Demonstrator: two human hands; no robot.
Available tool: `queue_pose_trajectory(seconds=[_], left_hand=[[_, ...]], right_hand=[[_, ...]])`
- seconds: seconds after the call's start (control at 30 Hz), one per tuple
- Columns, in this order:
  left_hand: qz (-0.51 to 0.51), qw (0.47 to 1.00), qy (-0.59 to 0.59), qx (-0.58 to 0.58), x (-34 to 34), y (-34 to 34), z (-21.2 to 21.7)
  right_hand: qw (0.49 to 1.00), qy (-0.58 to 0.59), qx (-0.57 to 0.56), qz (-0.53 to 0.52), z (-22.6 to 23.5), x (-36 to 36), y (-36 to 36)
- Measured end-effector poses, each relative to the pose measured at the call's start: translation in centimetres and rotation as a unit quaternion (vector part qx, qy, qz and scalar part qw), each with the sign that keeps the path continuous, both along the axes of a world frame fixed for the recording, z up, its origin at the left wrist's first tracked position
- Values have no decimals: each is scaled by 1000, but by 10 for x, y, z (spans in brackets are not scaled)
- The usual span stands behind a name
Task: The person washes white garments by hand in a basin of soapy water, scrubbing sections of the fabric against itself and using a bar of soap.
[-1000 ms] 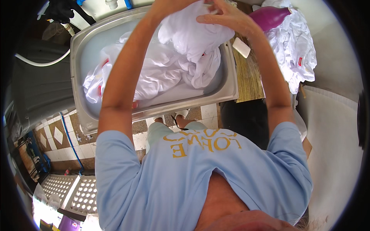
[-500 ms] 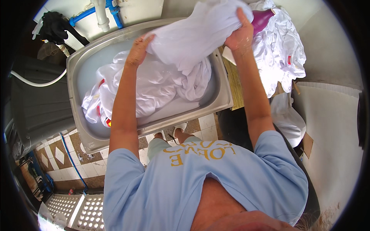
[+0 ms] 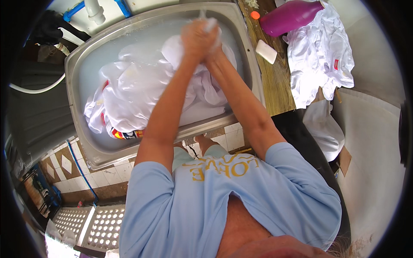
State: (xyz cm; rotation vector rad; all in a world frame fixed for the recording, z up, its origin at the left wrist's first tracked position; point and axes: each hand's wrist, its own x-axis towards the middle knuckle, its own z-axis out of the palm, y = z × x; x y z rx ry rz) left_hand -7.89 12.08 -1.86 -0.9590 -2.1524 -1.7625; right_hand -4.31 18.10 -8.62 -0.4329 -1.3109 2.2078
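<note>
My left hand (image 3: 194, 39) and my right hand (image 3: 214, 48) are pressed together over the far right part of a metal sink basin (image 3: 253, 81). Between them a bunched white cloth (image 3: 211, 25) is gripped, its top poking out past my fingers; both hands are smeared by motion. Below, more wet white clothes (image 3: 129, 92) lie heaped in cloudy water, with red marks and a multicoloured print at the near left edge. How the cloth in my hands hangs beneath them is partly hidden by my wrists.
Right of the basin, a wooden board (image 3: 275, 88) bears a white soap bar (image 3: 266, 52), an orange cap (image 3: 255, 15) and a purple bottle (image 3: 290, 18) lying on its side. White garments (image 3: 320, 56) are piled beside it. A white pipe (image 3: 94, 12) reaches down at the back left.
The cloth was stretched wide between my raised, separated hands; now it is bunched between them. Both hands have come together above the basin, baring the soap and bottle on the board.
</note>
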Motion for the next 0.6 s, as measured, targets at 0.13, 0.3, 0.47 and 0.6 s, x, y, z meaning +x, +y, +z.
queue_pose_trajectory(seconds=[0.13, 0.3, 0.47, 0.6], left_hand=[[12, 991, -129, -25, -17, -11, -14], [-62, 987, -75, 124, 21, 3, -21], [-75, 978, -134, 143, -58, -42, 29], [-128, 951, -65, 273, -68, -36, 207]], right_hand=[[943, -135, -297, -63, 42, 2, -21], [968, -6, -250, -11, 9, 20, 12], [991, -105, -76, 25, 172, 26, 7], [985, 70, 43, 153, 318, 43, 29]])
